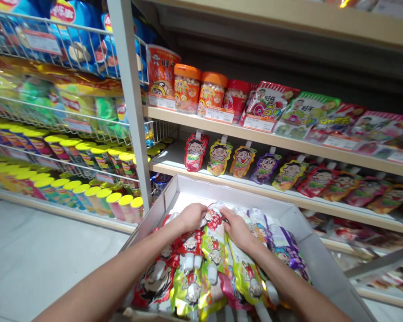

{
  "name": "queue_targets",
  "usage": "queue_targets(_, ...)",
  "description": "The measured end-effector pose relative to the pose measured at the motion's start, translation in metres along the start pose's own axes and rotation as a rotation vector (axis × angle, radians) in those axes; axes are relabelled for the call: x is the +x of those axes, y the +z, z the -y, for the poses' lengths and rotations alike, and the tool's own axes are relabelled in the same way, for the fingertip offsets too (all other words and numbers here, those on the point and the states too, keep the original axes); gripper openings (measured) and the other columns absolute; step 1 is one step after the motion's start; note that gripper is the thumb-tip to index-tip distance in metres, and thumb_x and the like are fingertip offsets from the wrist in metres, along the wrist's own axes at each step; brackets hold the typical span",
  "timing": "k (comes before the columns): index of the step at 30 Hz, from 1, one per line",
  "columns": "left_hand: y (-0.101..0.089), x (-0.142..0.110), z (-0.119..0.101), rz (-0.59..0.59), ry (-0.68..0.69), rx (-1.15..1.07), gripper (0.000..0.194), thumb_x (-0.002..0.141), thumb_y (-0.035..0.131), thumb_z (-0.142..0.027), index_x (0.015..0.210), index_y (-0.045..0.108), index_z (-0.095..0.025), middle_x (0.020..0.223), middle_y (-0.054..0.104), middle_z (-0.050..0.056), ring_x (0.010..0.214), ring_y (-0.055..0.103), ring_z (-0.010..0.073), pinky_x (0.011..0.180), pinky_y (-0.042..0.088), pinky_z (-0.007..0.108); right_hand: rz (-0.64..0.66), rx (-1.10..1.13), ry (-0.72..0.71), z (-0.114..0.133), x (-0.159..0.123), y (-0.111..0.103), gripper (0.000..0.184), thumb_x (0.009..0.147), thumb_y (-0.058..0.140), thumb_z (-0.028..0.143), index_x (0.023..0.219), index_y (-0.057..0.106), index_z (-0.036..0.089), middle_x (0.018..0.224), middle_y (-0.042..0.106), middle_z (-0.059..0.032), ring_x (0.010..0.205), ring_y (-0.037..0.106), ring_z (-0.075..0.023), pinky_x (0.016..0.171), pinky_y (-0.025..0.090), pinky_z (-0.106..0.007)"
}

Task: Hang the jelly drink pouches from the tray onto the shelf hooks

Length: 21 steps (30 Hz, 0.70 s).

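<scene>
A white cardboard box (218, 191) in front of me holds several spouted drink pouches with cartoon faces, in red, yellow-green, pink and purple, many with white caps towards me. My left hand (192, 218) reaches into the box, its fingers closed on the left edge of a red-and-white pouch (214, 219). My right hand (237, 227) grips the same pouch's right edge with thumb and fingers. Beneath and around lie a yellow-green pouch (216, 250), a red pouch (154, 282) and a purple pouch (287, 246). The fingertips are partly hidden.
Behind the box, a shelf (169, 156) carries a row of similar pouches standing upright, spouts up. Above are candy jars (187, 89) and gummy bags (270, 100). Left of a grey post (129, 89), wire racks hold chip bags and canisters (114, 205). Pale floor (53, 250) lies at left.
</scene>
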<state>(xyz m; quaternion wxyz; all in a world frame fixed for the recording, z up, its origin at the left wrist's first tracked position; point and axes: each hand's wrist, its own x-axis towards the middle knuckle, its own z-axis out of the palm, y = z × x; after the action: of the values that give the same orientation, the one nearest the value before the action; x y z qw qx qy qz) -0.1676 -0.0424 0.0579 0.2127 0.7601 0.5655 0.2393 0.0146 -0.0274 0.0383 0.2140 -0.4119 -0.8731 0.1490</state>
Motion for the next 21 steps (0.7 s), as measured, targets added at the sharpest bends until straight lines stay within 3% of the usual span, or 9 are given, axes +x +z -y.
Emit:
queue_targets(7,0.001,-0.001,0.008,0.042,0.077,-0.075,0.028,0.065,0.043,-0.017,0.084,0.063,-0.019,0.088,0.064,0.006,0.079,0.055,0.0184,0.071,0.037,0.023,0.048,-0.076,-0.035,-0.005,0.006,0.007,0.043,0.070,0.037,0.006,0.112,0.045,0.012,0.119,0.044,-0.0121,0.112,0.036,-0.0175,0.095,0.026,-0.031)
queue_targets(11,-0.001,0.001,0.016,0.095,0.142,-0.084,0.038,0.060,0.045,-0.013,0.093,0.061,-0.022,0.093,0.063,0.004,0.081,0.055,0.0177,0.074,0.037,0.023,0.041,-0.119,-0.097,0.001,0.009,0.003,0.035,0.074,0.037,0.010,0.106,0.049,0.014,0.109,0.050,-0.0104,0.105,0.041,-0.0165,0.092,0.028,-0.029)
queue_targets(16,-0.009,-0.003,0.008,0.185,0.113,-0.111,0.050,0.054,0.048,-0.009,0.101,0.056,-0.022,0.097,0.061,0.002,0.083,0.054,0.0170,0.076,0.038,0.023,0.035,-0.138,-0.090,-0.003,0.011,0.006,0.033,0.075,0.038,0.010,0.104,0.050,0.018,0.106,0.052,-0.0082,0.102,0.043,-0.0158,0.090,0.029,-0.030)
queue_targets(21,-0.013,-0.005,0.004,0.168,0.165,-0.316,0.034,0.065,0.048,-0.019,0.098,0.058,-0.020,0.098,0.060,0.002,0.087,0.051,0.0148,0.080,0.036,0.022,0.010,-0.080,-0.064,-0.012,0.012,0.012,0.038,0.078,0.033,0.013,0.115,0.042,0.013,0.120,0.043,-0.0114,0.112,0.036,-0.0168,0.094,0.026,-0.030)
